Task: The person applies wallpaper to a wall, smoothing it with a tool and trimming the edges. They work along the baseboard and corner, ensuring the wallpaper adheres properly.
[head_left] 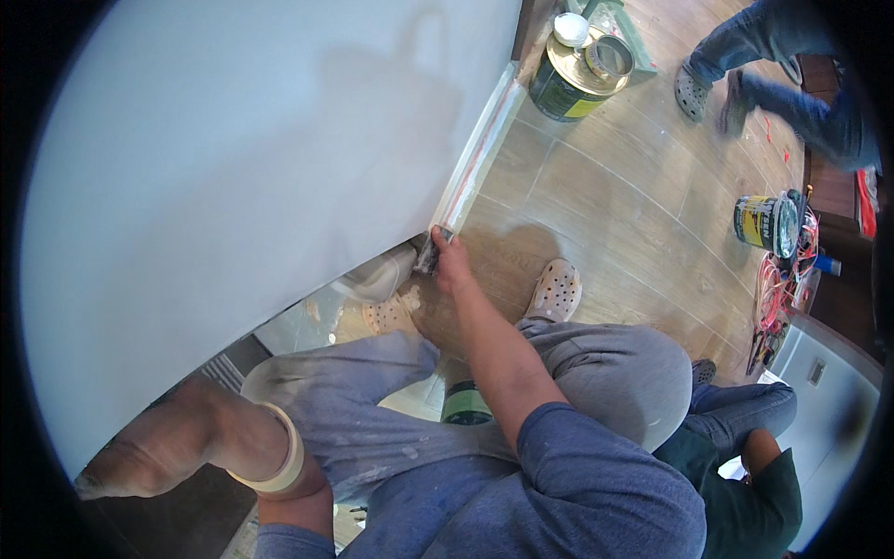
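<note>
Right grip (pixel 451 265) clamped on small dark piece (pixel 428 258) | left grip (pixel 126 466): can't tell | I'd press lightly, evenly, following the white baseboard (pixel 478 154) at the floor's (pixel 596 191) edge

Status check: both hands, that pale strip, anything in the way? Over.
Right hand gripping small dark item, near end of pale strip. Left hand by white wall, contact unclear. Dark paint can beside strip's far end.

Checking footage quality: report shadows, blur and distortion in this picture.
Head view: soft shadows fall on the white wall; head view: one shoe at upper right is motion-blurred; head view: fisheye bends edges near the rim, corners black; head view: the right hand looks fairly sharp, though the dark item held is murky.
</note>
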Demonstrator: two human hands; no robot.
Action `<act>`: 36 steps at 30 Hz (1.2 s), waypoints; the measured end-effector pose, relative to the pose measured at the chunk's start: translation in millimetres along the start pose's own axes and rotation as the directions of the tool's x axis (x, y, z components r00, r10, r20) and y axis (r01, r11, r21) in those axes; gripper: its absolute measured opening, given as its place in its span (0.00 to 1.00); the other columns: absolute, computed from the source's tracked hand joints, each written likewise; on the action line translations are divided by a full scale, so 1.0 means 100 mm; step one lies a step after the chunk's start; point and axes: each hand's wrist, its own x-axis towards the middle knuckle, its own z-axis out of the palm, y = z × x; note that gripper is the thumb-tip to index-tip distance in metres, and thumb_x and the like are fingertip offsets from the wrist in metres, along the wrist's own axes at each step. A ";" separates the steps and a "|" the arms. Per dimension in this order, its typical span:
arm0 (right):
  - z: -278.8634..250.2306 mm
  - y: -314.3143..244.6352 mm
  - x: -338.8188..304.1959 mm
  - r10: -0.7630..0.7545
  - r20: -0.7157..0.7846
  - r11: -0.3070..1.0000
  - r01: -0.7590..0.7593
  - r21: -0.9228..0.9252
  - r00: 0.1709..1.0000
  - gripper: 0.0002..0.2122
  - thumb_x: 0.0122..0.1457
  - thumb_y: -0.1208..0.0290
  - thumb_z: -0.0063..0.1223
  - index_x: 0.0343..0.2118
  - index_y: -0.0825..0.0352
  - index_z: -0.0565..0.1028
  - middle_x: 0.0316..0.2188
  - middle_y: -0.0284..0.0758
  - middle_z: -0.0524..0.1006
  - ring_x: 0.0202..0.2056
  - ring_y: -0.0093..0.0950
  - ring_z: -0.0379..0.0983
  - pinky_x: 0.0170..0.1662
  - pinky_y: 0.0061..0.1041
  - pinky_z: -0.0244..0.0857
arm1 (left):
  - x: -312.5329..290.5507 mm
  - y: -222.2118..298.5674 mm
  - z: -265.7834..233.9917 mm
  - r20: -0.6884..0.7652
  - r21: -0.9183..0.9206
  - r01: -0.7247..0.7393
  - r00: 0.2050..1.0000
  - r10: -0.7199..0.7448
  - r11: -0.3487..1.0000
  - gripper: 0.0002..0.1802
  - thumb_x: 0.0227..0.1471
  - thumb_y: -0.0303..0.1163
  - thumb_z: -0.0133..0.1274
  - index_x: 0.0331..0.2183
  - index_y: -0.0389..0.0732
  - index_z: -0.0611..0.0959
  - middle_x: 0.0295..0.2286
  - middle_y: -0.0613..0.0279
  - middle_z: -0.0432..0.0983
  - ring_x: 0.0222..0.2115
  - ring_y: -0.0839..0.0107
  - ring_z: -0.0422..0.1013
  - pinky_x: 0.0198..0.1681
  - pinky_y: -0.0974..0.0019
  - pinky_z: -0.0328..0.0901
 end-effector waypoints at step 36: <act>-0.09 -0.09 0.15 -0.121 -0.041 0.977 0.112 -0.183 0.992 0.23 0.70 0.56 0.56 0.58 0.69 0.70 0.53 0.39 0.77 0.54 0.32 0.72 0.55 0.37 0.69 | -0.04 0.05 -0.03 -0.005 -0.240 0.103 0.994 -0.107 0.965 0.32 0.68 0.46 0.46 0.62 0.33 0.64 0.59 0.45 0.65 0.60 0.53 0.65 0.65 0.46 0.64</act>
